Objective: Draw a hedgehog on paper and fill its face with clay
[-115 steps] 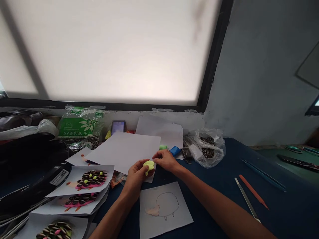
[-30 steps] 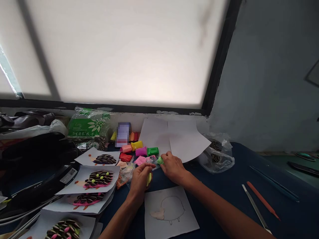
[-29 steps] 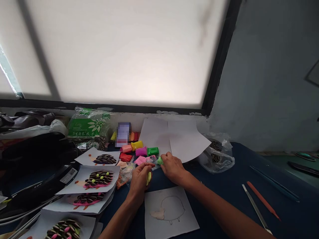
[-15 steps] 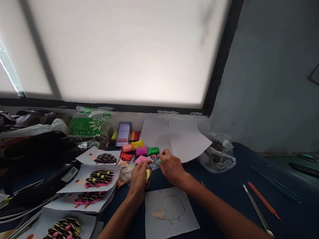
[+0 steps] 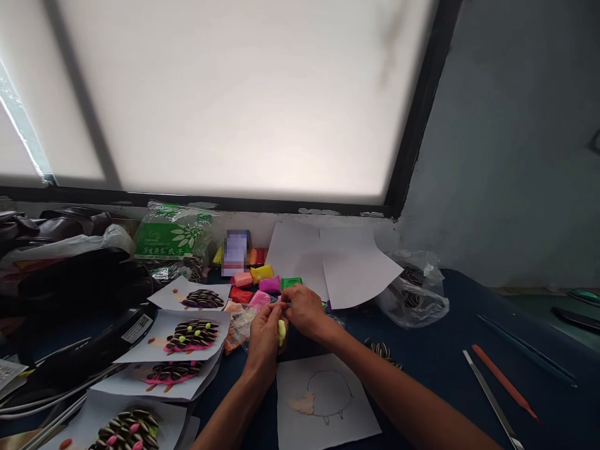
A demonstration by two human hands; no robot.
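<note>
1. The yellow clay (image 5: 282,332) is held by the left hand (image 5: 263,337), whose fingers are closed on it.
2. The right hand (image 5: 304,310) is placed just beside the left one, with its fingers bent towards the left fingertips; whether something is pinched there cannot be told.
3. Under the two hands, on the nearer side, a drawing paper (image 5: 349,431) is laid on the blue surface (image 5: 457,325); its outline is partly covered with pale clay (image 5: 304,404).
4. To the left of the left hand, overlapping seed pictures (image 5: 191,335) are spread.
5. Behind both hands, colourful packets (image 5: 269,285) are grouped.
6. Beside the right forearm, loose seeds (image 5: 376,349) are partly hidden.
</note>
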